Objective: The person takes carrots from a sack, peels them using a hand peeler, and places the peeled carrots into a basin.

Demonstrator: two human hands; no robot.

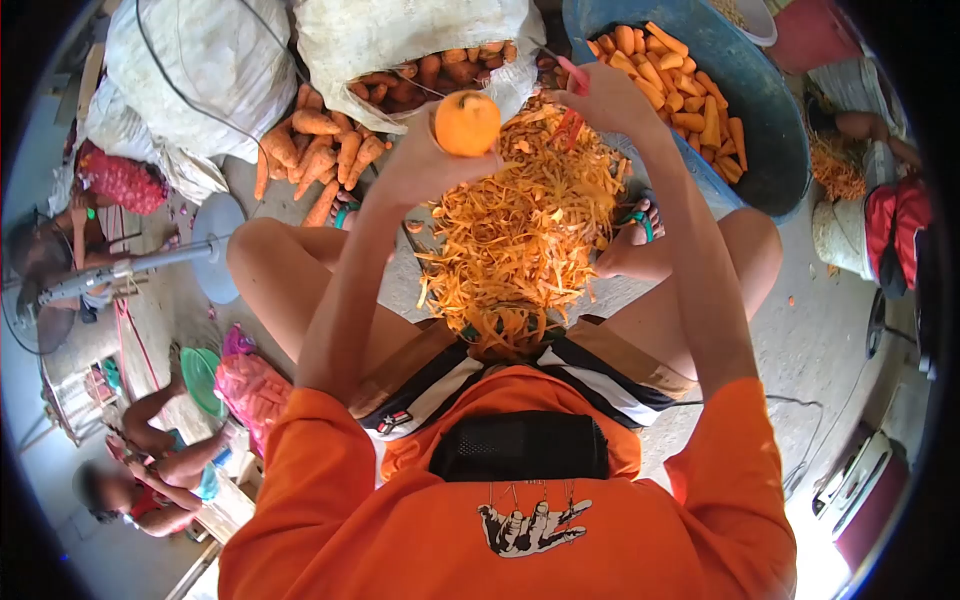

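My left hand (pixel 425 165) is wrapped round a thick carrot (pixel 468 122), its smooth bright-orange end facing up toward me. To the right, my right hand (pixel 612 98) is closed on a peeler with a red handle (pixel 574 76); its lower part is partly hidden and blurred. The peeler and the carrot are apart. Beneath both hands, a large heap of carrot peelings (pixel 520 225) spreads between my legs. Unpeeled carrots (pixel 315 145) lie on the floor left of my left hand.
A white sack (pixel 400 35) holds more unpeeled carrots at the front. Peeled carrots (pixel 690 90) lie in a blue tub (pixel 770 150) at right. A fan (pixel 215 248) stands left. Other people (pixel 150 490) sit at the far left, near a pink bag (pixel 255 395).
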